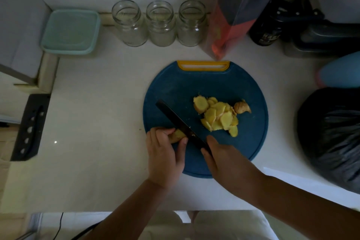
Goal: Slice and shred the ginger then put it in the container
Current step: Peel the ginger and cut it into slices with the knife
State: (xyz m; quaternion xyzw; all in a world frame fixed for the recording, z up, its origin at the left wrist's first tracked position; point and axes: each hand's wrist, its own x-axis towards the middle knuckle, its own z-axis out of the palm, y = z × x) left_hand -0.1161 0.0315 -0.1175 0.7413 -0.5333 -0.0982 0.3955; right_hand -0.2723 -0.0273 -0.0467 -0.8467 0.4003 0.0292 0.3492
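A round blue cutting board (224,82) with a yellow handle lies on the white counter. My left hand (165,154) grips a piece of ginger (177,135) at the board's left edge. My right hand (224,157) holds a black knife (179,122); its blade lies against the ginger piece and points up-left. A pile of yellow ginger slices (219,116) sits in the middle of the board, with a ginger knob (241,107) at its right. A pale teal container (71,31) with its lid on stands at the back left.
Three open glass jars (159,23) line the back of the counter. A clear bag with orange contents (239,11) leans behind the board. A black bag (331,138) sits at the right. A black knife sheath (31,126) lies at the left.
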